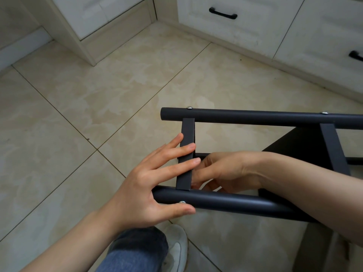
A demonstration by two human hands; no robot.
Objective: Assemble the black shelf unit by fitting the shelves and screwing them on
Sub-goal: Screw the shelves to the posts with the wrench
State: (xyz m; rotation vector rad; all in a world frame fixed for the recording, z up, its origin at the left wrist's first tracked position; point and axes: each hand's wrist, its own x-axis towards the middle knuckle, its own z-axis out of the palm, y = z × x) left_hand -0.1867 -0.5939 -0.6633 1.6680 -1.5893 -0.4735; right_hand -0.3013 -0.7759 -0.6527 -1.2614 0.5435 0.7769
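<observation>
Head camera looks down on the black metal shelf unit (pixel 255 117), which lies on its side on the beige tiled floor (pixel 98 114) by white cabinets (pixel 245 30). The left hand (pixel 149 185) is spread wide, its straight fingers across the flat black edge of the end shelf (pixel 187 142) and its thumb against the near round tube (pixel 231 202) beside a silver screw (pixel 182 202). The right hand (pixel 222 169) reaches inside the frame behind that shelf with its fingers bent; I cannot tell whether it holds anything.

The tubes (pixel 225 201) and crossbar (pixel 188 130) are smooth, matt black, seemingly coated metal. The screw (pixel 182 202) is bright bare metal. The floor (pixel 98 105) is glossy marbled beige tile. The cabinets (pixel 255 30) look like matt white painted wood, with satin black handles (pixel 223 13). The jeans (pixel 137 250) are blue denim.
</observation>
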